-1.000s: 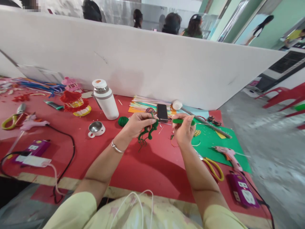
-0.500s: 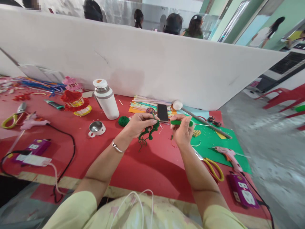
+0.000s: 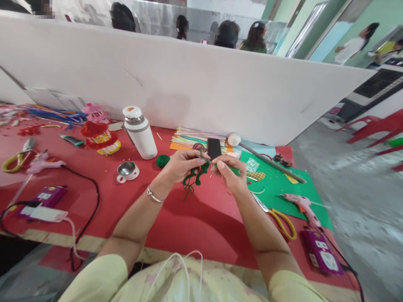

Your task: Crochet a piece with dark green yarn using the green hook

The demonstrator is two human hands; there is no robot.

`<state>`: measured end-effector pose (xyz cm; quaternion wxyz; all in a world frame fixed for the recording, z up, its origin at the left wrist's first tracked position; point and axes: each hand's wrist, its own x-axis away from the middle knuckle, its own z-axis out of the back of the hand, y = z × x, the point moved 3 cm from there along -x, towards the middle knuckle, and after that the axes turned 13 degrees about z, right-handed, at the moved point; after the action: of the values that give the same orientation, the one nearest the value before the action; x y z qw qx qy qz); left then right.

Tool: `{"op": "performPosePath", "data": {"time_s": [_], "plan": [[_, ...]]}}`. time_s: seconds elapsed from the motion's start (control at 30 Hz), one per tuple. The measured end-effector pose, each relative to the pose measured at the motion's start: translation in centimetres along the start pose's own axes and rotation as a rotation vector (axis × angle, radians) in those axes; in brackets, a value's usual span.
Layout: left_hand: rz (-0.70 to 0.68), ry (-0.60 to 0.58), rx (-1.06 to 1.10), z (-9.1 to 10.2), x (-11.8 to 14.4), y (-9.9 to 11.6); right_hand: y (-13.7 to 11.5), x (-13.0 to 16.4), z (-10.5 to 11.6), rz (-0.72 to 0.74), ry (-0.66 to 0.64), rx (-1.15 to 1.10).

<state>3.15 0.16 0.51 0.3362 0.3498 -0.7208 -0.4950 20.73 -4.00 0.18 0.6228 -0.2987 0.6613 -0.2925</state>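
My left hand (image 3: 185, 165) is closed, pinching a strip of dark green crochet work (image 3: 198, 174) whose loose yarn ends dangle over the red table. In my right hand (image 3: 232, 171) is a crochet hook (image 3: 235, 170) with a green handle, gripped in closed fingers. The hook's tip meets the yarn at my left fingertips, though its exact place in the stitch is too small to tell. Just left of my left hand lies a ball of green yarn (image 3: 163, 161). A dark phone (image 3: 214, 148) rests right behind both hands.
A white flask (image 3: 141, 134) and steel cup (image 3: 127, 170) stand left. Scissors (image 3: 283, 222), a pink glue gun (image 3: 304, 205) and a purple power box (image 3: 321, 251) lie right. A long stick (image 3: 272, 162) crosses the green sheet (image 3: 302, 180). A white partition (image 3: 195, 79) closes off the back.
My right hand has moved left, bringing the crochet hook from apart to the green yarn at my left fingertips. My left hand has barely moved.
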Motion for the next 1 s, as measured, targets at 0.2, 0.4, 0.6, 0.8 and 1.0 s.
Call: {"op": "performPosePath", "data": {"time_s": [0.2, 0.4, 0.6, 0.8, 1.0], "plan": [[-0.202, 0.171, -0.071, 0.3, -0.1, 0.5, 0.2, 0.0, -0.7, -0.017, -0.012, 0.054], [-0.309, 0.296, -0.133, 0.2, -0.1, 0.3, 1.2, 0.3, -1.6, -0.285, -0.042, -0.168], [-0.387, 0.406, -0.235, -0.2, 0.1, 0.4, 0.6, 0.1, -2.0, -0.239, -0.013, -0.139], [-0.256, 0.251, -0.003, -0.2, 0.4, 0.9, 1.6, 0.1, -1.3, -0.219, 0.024, -0.124], [-0.241, 0.297, 0.040, 0.1, 0.1, 0.9, 0.9, 0.1, -1.3, -0.215, -0.033, 0.063]]}}
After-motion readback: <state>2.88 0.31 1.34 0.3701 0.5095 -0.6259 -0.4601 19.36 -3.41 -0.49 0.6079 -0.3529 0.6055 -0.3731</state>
